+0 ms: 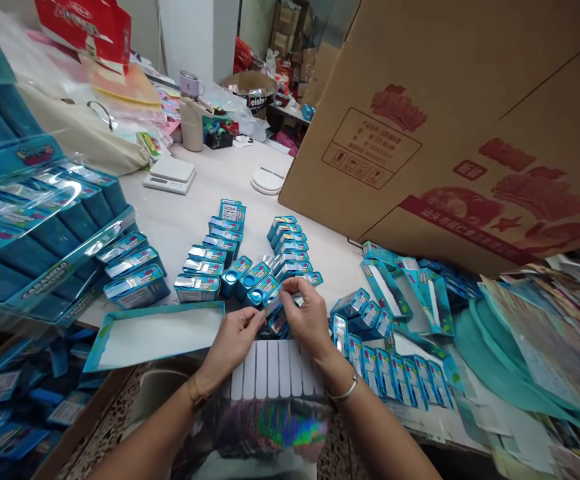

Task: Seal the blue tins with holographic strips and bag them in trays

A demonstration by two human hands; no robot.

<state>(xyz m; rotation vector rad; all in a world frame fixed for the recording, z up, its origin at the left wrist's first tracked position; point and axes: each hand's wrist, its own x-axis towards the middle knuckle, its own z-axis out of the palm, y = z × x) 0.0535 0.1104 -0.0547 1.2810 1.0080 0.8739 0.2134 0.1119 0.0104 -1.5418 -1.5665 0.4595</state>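
Note:
Between both hands a small shiny strip sticker (273, 306) is stretched over blue tins. My left hand (235, 341) pinches its near end with closed fingers. At the other end my right hand (304, 313) is also closed, its fingertips on the strip and close to a tin. Below the hands lies a sheet of long pale stickers (275, 370) on shiny rainbow backing. Several blue tins (256, 275) with round windows stand just beyond my fingers. Rows of similar tins flank them, one row on the left (199, 285) and one on the right (290, 247).
An open blue tray (155, 337) lies at left, beside plastic-wrapped stacks of tins (70, 220). More tins (395, 377) line the right edge. A big cardboard box (420, 167) blocks the back right. Scales (171, 175) and a tumbler (191, 123) stand farther back.

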